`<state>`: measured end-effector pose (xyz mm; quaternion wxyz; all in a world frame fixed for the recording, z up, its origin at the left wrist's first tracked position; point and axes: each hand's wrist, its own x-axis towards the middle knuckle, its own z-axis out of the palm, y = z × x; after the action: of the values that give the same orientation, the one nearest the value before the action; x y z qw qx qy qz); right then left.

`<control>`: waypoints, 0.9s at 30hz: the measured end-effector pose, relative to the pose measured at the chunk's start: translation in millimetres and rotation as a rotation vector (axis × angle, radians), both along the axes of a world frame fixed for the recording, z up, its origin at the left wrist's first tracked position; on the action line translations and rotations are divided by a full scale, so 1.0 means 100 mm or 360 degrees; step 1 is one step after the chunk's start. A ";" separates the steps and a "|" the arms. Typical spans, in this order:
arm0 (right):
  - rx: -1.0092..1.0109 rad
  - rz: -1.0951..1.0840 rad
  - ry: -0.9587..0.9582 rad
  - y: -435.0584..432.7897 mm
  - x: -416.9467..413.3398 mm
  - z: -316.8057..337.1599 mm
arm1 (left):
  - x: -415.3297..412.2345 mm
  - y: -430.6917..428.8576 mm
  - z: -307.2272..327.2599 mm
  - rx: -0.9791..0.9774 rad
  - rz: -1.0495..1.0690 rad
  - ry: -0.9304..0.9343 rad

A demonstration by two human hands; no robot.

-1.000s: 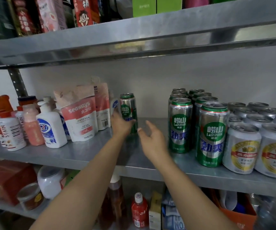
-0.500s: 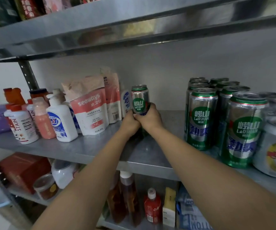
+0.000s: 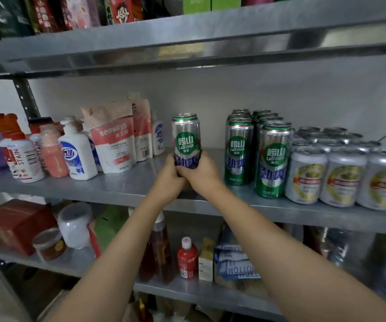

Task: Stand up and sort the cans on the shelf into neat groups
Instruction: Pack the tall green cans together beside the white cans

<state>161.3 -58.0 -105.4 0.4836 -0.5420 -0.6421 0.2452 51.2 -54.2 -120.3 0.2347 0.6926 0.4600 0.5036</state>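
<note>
Both the left hand [image 3: 169, 175] and the right hand [image 3: 201, 171] wrap around the lower half of an upright green can [image 3: 185, 140] on the metal shelf [image 3: 122, 189], between the refill pouches [image 3: 113, 138] and the grouped green cans [image 3: 260, 149].

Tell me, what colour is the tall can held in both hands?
Silver with a green top band and round green logo, blue lettering below; head view.
</note>
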 end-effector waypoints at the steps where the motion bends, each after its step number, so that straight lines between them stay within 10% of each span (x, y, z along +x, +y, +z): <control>1: 0.0018 -0.0016 -0.0018 -0.11 0.09 0.02 | 0.05 -0.08 0.00 0.0019 -0.0067 -0.0004; 27: 0.0086 -0.0651 -0.0867 -0.82 1.03 0.05 | 1.02 -0.27 -0.24 0.0060 -0.0095 0.0174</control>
<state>264.1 -139.9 -100.8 0.3477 -0.6921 -0.6319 -0.0279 153.6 -81.2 -144.0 0.2111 0.7368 0.4417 0.4664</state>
